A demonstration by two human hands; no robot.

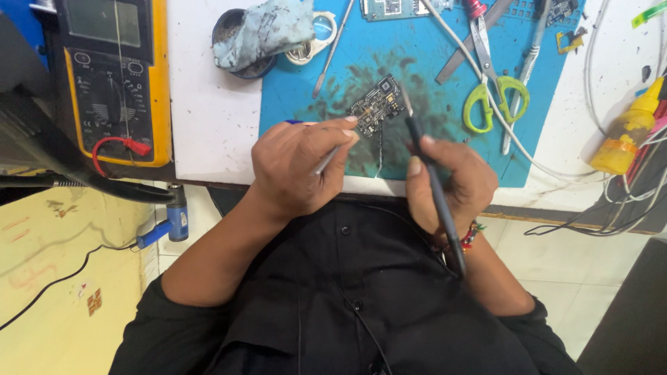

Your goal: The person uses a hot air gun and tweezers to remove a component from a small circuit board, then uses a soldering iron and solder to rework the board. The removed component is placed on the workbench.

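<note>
While I'm working over the blue mat [424,62], items as they lie:

1. Circuit board [376,105] – small, dark, lying flat on the mat's stained centre, near the front edge of the bench. It's sitting close to me so both hands are reaching it w/o stretching.

2. Left hand [300,167] – I'm pinching a thin metal tool [332,157], prob. tweezers, fingers closed tight on the shaft. Its tip is going toward the board's near-left edge; exact contact point is hidden by my fingertips. I'm holding low on the shaft for fine control and to steady the board.

3. Right hand [455,182] – I'm gripping a soldering iron [429,173] pen-style, thumb and fingers wrapped shut round the black handle. The tip is angling up-left to the board's right edge, just touching or just beside it; can't tell which. The cord end is trailing back over my wrist, out of the work area.

4. Scissors [490,83] – red pivot, green handles, lying on the mat to the right, well apart from the board.

5. Multimeter [114,76] – yellow-cased, on the far left, red lead plugged in.

6. Yellow squeeze bottle [629,135] – at the right edge, among white cables.

7. Round tin [240,45] w/ a stained cloth on top – at the back, beside the mat's left corner, prob. kept there for wiping the tip.

8. Hot-air type nozzle tool w/ blue grip [167,226] – hanging below the bench on the left.
</note>
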